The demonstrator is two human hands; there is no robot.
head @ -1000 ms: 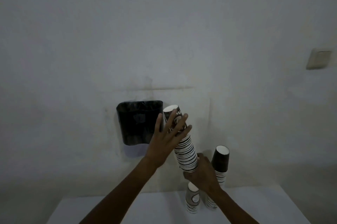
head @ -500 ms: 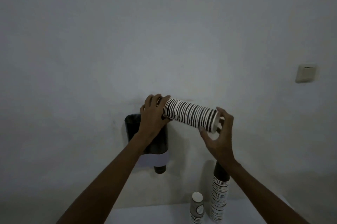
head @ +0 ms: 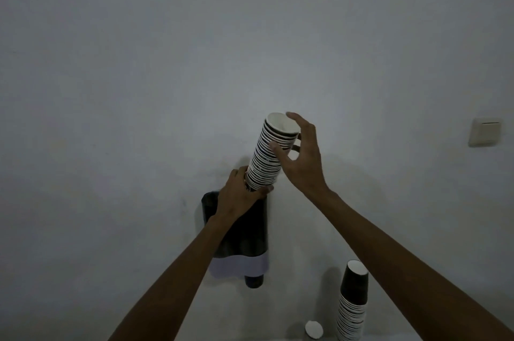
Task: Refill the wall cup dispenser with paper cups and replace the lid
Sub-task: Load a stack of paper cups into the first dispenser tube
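Note:
A dark wall cup dispenser [head: 250,232] with a pale lower band hangs on the wall at centre; a cup bottom pokes out below it. Above its open top stands a stack of striped paper cups [head: 268,157], nearly upright and leaning slightly right, open end up. My left hand [head: 240,196] grips the stack's lower end at the dispenser's mouth. My right hand [head: 301,157] holds the stack's upper part, thumb and fingers spread around the rim. No lid is visible.
A second tall stack of cups [head: 351,301] stands at the lower right, with a short stack [head: 313,329] beside it at the frame's bottom edge. A wall switch [head: 485,132] sits at the far right. The wall is plain.
The stack has swung from lying horizontal to nearly upright over the dispenser's mouth; my right hand rose with its top end. The camera has tilted upward.

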